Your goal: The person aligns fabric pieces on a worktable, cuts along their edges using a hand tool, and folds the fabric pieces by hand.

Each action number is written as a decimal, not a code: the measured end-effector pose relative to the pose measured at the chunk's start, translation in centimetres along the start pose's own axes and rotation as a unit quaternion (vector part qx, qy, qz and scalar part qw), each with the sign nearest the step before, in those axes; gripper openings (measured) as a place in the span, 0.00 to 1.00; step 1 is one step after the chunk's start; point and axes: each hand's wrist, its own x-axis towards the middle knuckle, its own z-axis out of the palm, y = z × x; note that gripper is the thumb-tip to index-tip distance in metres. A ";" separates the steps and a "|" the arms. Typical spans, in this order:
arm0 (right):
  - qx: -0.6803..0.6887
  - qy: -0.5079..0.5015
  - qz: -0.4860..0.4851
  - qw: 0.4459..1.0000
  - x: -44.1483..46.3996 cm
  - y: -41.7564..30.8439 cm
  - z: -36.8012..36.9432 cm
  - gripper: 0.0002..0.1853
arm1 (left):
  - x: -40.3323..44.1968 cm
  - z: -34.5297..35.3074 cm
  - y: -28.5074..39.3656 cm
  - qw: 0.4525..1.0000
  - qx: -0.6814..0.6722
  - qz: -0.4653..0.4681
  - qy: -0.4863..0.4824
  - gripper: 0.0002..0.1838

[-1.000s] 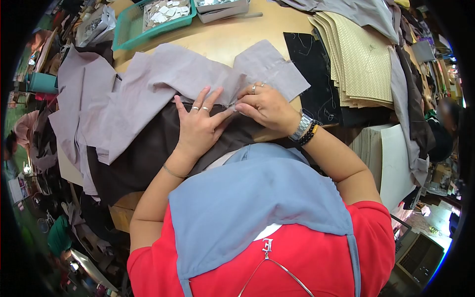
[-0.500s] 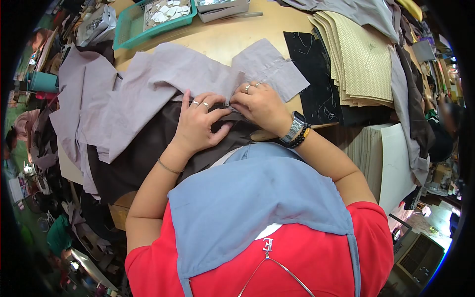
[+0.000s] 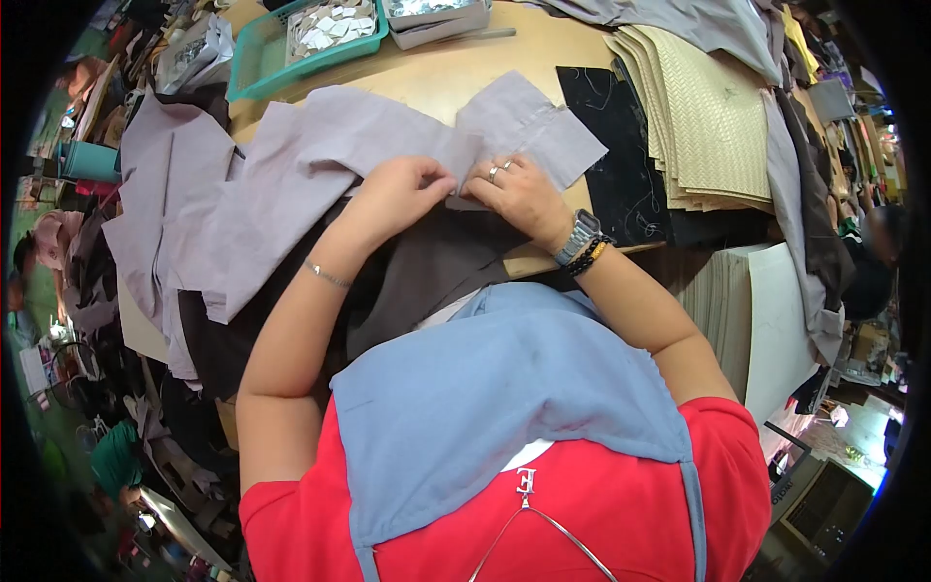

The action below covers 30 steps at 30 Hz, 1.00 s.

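Observation:
Light mauve fabric (image 3: 267, 160) lies in folds across the table, with dark brown fabric (image 3: 436, 257) beneath its near edge. My left hand (image 3: 400, 194) is over the edge where the two meet, its fingers curled together in a pinch; what they hold is too small to make out. Close to its right, my right hand (image 3: 519, 194) has its fingers bent and pressed on the mauve fabric at a seam, gripping it. A squarish mauve flap (image 3: 533, 126) spreads beyond the right hand's fingertips.
On the wooden table (image 3: 465, 78) stand a green basket (image 3: 262, 68) with white pieces and a grey box (image 3: 441, 24). To the right are black fabric (image 3: 606, 145), woven cream sheets (image 3: 713, 126) and a stack of boards (image 3: 776, 320). A person (image 3: 116, 461) is at lower left.
My left hand has turned over and its fingers have curled together, with the wrist raised. The right hand has shifted only slightly. More of the dark brown fabric shows between the arms.

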 end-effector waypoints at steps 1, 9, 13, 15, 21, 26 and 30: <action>0.004 -0.009 0.002 1.000 -0.1 0.1 -0.1 0.06 | 0.6 -0.1 -0.2 0.999 0.025 0.003 -0.028 0.11; 0.079 -0.074 -0.074 0.991 -1.7 -2.0 -2.5 0.12 | 2.4 -0.1 -1.4 0.994 -0.005 -0.056 -0.095 0.15; 0.072 -0.174 -0.073 0.980 -2.2 -3.2 -2.8 0.13 | 2.6 0.1 -0.2 0.997 0.074 -0.002 -0.034 0.23; 0.130 -0.146 -0.011 0.981 -2.0 -3.9 -2.8 0.14 | 2.9 0.5 -0.6 0.986 0.134 0.095 0.036 0.27; 0.377 -0.062 0.213 0.899 0.5 -5.6 -4.1 0.17 | 5.7 -0.3 -0.5 0.952 0.261 0.160 0.011 0.28; 0.268 -0.009 0.007 0.963 0.3 -6.2 -1.9 0.08 | 6.4 -1.6 1.1 0.908 0.381 0.133 -0.110 0.23; 0.294 -0.063 0.019 0.953 0.0 -6.6 -1.9 0.06 | 6.2 -2.6 1.6 0.978 0.145 0.048 -0.141 0.26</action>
